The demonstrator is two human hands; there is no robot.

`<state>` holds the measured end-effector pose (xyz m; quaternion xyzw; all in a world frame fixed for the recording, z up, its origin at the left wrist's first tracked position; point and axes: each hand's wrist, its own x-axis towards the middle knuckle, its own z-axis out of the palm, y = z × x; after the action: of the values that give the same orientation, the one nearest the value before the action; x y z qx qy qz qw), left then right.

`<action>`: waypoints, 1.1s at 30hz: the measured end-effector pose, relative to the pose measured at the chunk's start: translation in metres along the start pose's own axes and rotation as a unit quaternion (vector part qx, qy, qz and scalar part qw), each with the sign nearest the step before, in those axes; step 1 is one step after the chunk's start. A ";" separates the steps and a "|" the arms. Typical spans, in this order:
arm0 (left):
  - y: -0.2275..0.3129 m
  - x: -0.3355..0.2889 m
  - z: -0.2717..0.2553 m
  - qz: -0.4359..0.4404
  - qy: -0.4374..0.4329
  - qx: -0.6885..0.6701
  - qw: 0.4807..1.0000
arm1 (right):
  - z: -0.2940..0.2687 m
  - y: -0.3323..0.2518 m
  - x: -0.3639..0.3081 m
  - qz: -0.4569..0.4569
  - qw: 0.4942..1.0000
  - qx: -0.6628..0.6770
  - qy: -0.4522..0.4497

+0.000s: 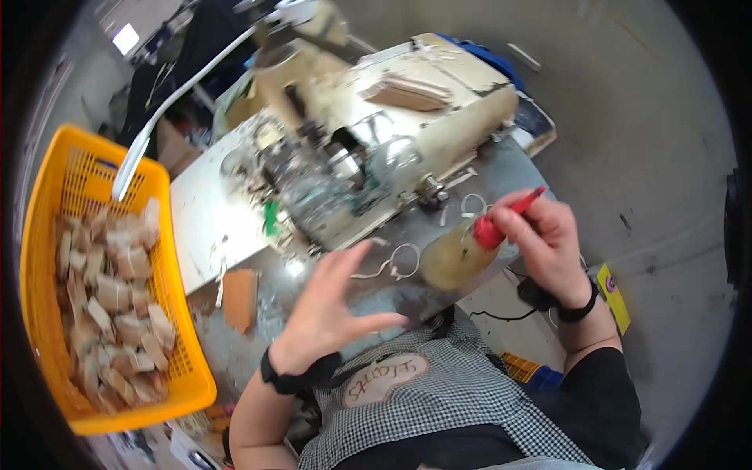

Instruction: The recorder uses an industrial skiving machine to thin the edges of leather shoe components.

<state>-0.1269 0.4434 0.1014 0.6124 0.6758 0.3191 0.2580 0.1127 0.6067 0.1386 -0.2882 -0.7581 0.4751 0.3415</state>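
Yellowish translucent bottle point(448, 265), tilted over the grey worktable point(513, 171), is probably light, squeezable and best grasped around its rounded body, the right hand point(547, 233) pinching its spouted red cap point(487, 233), the left hand point(325, 313) empty, fingers spread.

a cluttered workshop, where a cream-and-metal machine point(466, 129) sits among offcuts on a stained grey worktop point(505, 168). alongside, a yellow plastic basket point(194, 376) holds a heap of small tan pieces point(113, 294).
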 end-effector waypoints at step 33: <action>-0.155 -0.071 -0.048 -0.398 0.141 0.251 0.871 | -0.108 0.099 0.164 -0.115 0.940 -0.228 0.226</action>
<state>-0.2572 0.3600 0.0142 0.2839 0.9489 0.0919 0.1026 0.1112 0.8257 0.1217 -0.3689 -0.7768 0.1690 0.4816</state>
